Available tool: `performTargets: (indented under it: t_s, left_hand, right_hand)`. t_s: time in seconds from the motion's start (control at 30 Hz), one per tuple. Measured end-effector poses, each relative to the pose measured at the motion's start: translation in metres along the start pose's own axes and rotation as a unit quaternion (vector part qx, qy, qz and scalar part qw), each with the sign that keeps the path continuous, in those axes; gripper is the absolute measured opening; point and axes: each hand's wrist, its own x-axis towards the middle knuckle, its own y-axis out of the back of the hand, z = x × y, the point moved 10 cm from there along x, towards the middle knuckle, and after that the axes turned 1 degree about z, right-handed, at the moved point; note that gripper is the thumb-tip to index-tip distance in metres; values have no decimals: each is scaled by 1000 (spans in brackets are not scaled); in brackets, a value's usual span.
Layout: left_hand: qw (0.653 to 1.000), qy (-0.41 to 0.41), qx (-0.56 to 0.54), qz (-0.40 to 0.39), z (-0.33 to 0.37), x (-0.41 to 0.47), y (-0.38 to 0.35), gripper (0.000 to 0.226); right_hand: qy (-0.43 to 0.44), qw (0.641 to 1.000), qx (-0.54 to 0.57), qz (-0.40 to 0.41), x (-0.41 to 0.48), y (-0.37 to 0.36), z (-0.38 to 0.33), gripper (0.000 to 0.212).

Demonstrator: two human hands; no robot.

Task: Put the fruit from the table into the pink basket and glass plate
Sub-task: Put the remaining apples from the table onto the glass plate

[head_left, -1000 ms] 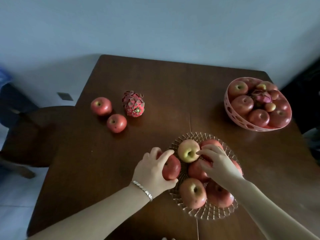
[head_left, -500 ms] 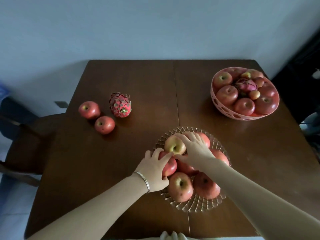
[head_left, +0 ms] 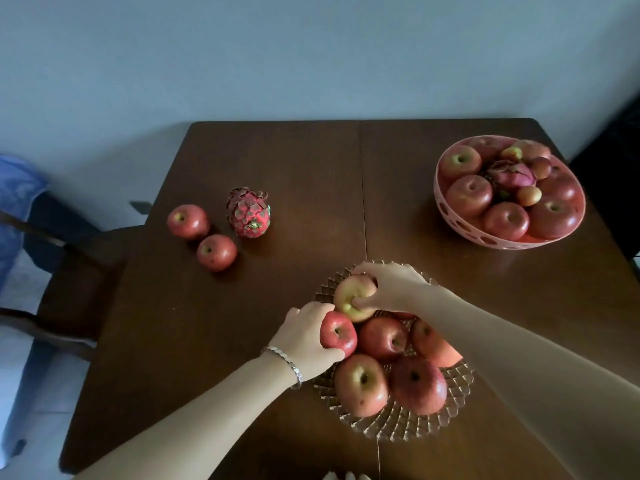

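No writing or label can be read on anything in view. A red apple [head_left: 338, 333] at the near-left edge of the glass plate [head_left: 398, 424] is clasped by the left hand [head_left: 304, 342], with fingers over its far side and the thumb under its near side. A yellowish apple [head_left: 351, 296] at the far side of the plate is gripped by the right hand [head_left: 389, 285], the thumb pressed at its stem hollow and the fingers curled over its far side. Four more apples are seen on the plate. Two loose apples [head_left: 188, 221] and a dragon fruit [head_left: 248, 213] are left on the table [head_left: 277, 161] at the far left, well apart from both hands. The pink basket [head_left: 485, 237], at the far right, is filled with fruit.
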Motion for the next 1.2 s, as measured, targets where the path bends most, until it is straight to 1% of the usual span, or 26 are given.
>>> performTargets:
  t_s: [0.1, 0.2, 0.27, 0.37, 0.43, 0.5, 0.57, 0.6, 0.63, 0.7, 0.77, 0.9, 0.97, 1.07, 1.2]
  left_hand:
    - [1000, -8, 7, 1, 4, 3, 2, 68]
    - [999, -38, 26, 15, 12, 6, 5, 53]
    - [999, -39, 20, 17, 14, 10, 6, 48]
    - [1000, -5, -14, 22, 9, 15, 6, 52]
    - [996, 46, -58, 39, 0, 14, 4, 58]
    - [990, 96, -89, 56, -8, 12, 2, 57]
    - [986, 113, -99, 70, -11, 12, -1, 55]
    - [985, 114, -103, 79, -12, 12, -1, 53]
    - [983, 115, -110, 86, -13, 12, 0, 51]
    - [981, 114, -123, 99, -15, 11, 2, 49]
    - [982, 101, -124, 102, -15, 9, 4, 47]
    - [989, 60, -110, 80, -11, 5, -4, 55]
    - [990, 49, -113, 63, -9, 5, -9, 57]
    - [993, 35, -101, 39, -6, 7, -16, 62]
    - [999, 19, -47, 17, -1, 5, -25, 66]
  right_hand:
    - [1, 999, 39, -21, 6, 4, -2, 60]
    - [8, 998, 58, -34, 10, 7, -5, 63]
    - [11, 997, 73, -38, 13, 9, -6, 63]
    - [22, 996, 66, -56, 16, 8, -10, 65]
    - [32, 996, 32, -80, 16, 6, -18, 67]
    - [37, 993, 2, -110, 9, 9, -24, 67]
    - [24, 988, -2, -151, 3, 15, -22, 63]
    - [21, 982, -25, -185, -3, 13, -25, 63]
    - [24, 981, -41, -188, -9, 16, -27, 63]
    - [34, 988, -37, -143, -2, 14, -25, 63]
    - [45, 993, -24, -103, -1, 12, -30, 67]
    - [46, 995, -5, -83, -3, 6, -24, 72]
    - [48, 996, -12, -77, -2, 7, -23, 70]
    - [36, 995, -27, -89, 1, 6, -21, 67]
    - [18, 997, -44, -55, -2, 2, -20, 64]
